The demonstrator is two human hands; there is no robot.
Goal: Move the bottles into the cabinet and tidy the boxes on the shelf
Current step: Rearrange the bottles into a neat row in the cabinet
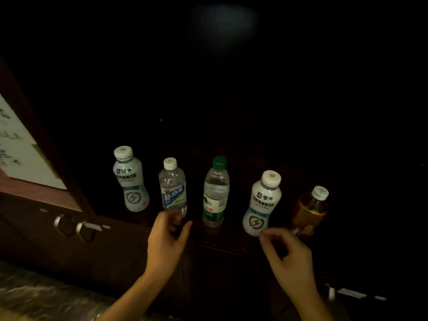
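Several bottles stand in a row inside a dark cabinet: a white bottle [130,179] at the left, a clear bottle with a blue label [173,188], a green-capped water bottle [215,193], a second white bottle [262,203] and an amber tea bottle [311,208] at the right. My left hand [167,239] is just below the base of the blue-label bottle, fingers spread and touching or almost touching it. My right hand [288,256] hovers with curled fingers just below the second white bottle and holds nothing.
The cabinet interior [231,100] behind the bottles is deep and black. A dark wooden door frame [69,181] with round metal knobs [76,228] is at the left, beside a pale sheet with writing [20,154]. A marbled floor [34,297] lies at the bottom left.
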